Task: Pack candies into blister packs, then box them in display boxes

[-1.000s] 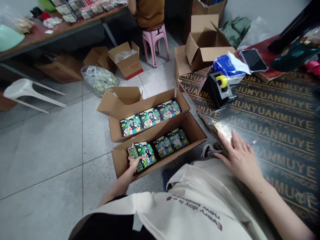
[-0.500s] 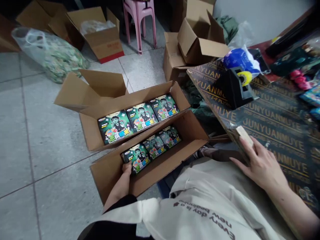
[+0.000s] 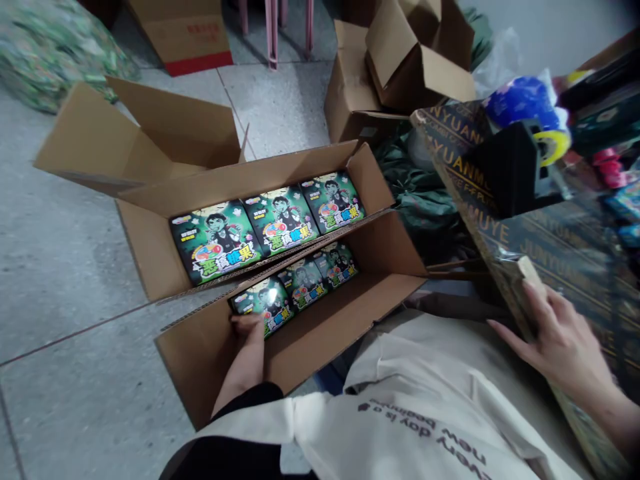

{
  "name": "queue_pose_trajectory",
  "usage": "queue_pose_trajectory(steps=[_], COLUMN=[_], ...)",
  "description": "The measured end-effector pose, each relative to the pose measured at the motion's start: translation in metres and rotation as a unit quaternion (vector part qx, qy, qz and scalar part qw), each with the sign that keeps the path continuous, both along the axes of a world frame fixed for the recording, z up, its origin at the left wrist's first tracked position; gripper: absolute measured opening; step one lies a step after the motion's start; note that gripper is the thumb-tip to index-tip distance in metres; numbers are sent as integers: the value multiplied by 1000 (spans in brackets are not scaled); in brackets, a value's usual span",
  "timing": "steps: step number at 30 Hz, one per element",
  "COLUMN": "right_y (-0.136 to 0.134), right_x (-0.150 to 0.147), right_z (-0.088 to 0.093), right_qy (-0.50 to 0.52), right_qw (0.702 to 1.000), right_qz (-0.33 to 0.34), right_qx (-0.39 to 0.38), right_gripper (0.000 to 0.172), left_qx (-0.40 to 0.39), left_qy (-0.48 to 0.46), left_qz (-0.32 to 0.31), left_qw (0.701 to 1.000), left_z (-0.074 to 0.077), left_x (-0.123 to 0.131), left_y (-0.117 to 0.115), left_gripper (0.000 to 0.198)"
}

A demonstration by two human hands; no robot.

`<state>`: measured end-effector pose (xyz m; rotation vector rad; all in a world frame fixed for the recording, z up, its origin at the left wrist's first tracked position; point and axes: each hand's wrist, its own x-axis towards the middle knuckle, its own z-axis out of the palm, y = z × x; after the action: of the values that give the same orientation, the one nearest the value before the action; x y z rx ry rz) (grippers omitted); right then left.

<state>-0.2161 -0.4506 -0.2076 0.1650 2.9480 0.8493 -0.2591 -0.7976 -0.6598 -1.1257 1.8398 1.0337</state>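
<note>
My left hand (image 3: 249, 327) reaches into the near cardboard carton (image 3: 345, 327) and closes on the left end of a green printed candy box (image 3: 267, 303); part of its fingers is hidden. Two more candy boxes stand in a row beyond it, the middle one (image 3: 306, 283) and the far one (image 3: 337, 263). To the right, my right hand (image 3: 565, 333) rests at the plywood table's edge, thumb and fingers apart, with fingertips against a small pale block (image 3: 530, 275).
Alongside stands a second open carton (image 3: 135, 247) holding three green boxes (image 3: 280, 220). A black tape dispenser (image 3: 510, 170) sits on the plywood table (image 3: 460, 180). Behind are stacked cartons (image 3: 350, 80), pink stool legs (image 3: 271, 33) and a bag of green packets (image 3: 55, 53).
The view has shifted closer to the cartons. My left hand stays at the same candy box, whose top now catches a bright glare. My right hand remains at the table edge.
</note>
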Motion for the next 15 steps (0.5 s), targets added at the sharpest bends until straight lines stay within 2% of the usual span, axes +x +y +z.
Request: queue_pose_trajectory(steps=[4, 6, 11, 13, 15], right_y=[3, 3, 0, -2, -3], right_x=[1, 2, -1, -5, -9], right_z=[-1, -2, -2, -1, 1], right_qy=[4, 8, -1, -8, -12], right_qw=[1000, 1000, 1000, 1000, 999], right_qz=[3, 4, 1, -10, -18], right_qx=[3, 2, -2, -10, -31], right_gripper=[80, 79, 79, 79, 79], left_qx=[-14, -2, 42, 73, 130], left_qy=[14, 5, -18, -5, 42], left_qz=[-82, -111, -161, -184, -217], left_qw=[996, 994, 986, 980, 967], left_z=[-5, -9, -15, -12, -3], left_x=[-1, -2, -5, -10, -21], left_y=[33, 41, 28, 21, 26], left_gripper=[52, 52, 44, 41, 38])
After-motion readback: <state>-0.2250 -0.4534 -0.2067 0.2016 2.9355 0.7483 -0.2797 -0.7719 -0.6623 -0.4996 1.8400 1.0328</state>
